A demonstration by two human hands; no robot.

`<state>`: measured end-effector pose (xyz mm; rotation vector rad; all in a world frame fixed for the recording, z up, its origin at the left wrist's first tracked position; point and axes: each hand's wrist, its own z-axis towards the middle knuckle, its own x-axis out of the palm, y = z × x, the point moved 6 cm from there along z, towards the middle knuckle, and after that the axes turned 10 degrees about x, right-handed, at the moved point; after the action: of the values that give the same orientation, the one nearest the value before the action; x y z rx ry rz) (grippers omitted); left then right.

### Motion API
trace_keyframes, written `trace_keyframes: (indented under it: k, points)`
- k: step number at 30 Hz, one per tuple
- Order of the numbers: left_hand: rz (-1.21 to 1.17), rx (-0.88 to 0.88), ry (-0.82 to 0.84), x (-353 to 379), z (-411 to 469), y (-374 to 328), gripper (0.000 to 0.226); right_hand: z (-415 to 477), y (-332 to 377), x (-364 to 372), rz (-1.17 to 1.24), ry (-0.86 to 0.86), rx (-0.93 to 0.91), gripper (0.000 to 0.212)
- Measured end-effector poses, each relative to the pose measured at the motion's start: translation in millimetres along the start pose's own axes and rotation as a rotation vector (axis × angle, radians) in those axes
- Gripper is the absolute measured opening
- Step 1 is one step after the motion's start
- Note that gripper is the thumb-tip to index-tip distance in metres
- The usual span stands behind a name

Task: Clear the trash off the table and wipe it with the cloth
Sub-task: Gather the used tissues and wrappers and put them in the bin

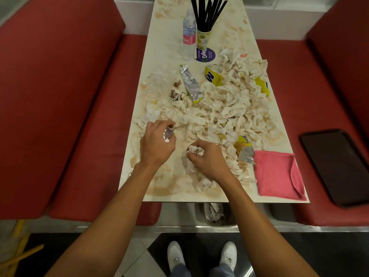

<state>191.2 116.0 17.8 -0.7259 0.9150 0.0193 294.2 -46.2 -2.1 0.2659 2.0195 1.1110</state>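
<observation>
Foil scrap (167, 134) sits pinched in your left hand (156, 143); your right hand (207, 159) clenches crumpled tissue (196, 151).

View: one wide-angle camera, worn on the person's head.
Position: above the near short end of the long white stained table (175, 62), which has red padded benches (60, 96) along both sides.
Facing: forward and steeply down; the table runs from lower centre to the top edge, narrowing as it goes.
Nearness: close. The left hand (157, 145), gripping a crumpled silver foil scrap (168, 133), and the right hand (208, 159), gripping a white tissue wad (196, 151), sit at mid-frame. The forearms enter from the bottom corners.
Bottom edge: white shoes (175, 254), seen from almost directly above.
</observation>
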Motion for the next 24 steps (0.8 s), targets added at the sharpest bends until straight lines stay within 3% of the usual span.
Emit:
trace_keyframes:
  k: [7,12,18,24]
  points:
    - [-0.104,-0.237,-0.218,-39,10,51,0.03,-2,4,6,0.007,-0.002,0.008,0.009]
    - [-0.068,-0.373,-0.105,-28,12,79,0.027,-3,1,11,0.014,0.01,0.027,0.007]
    - [0.032,-0.35,0.096,-1,8,78,0.029,-4,-4,14,0.009,0.008,0.05,0.01]
    - [0.091,-0.273,0.176,11,5,77,0.03,-7,-6,14,0.008,0.006,0.054,0.01]
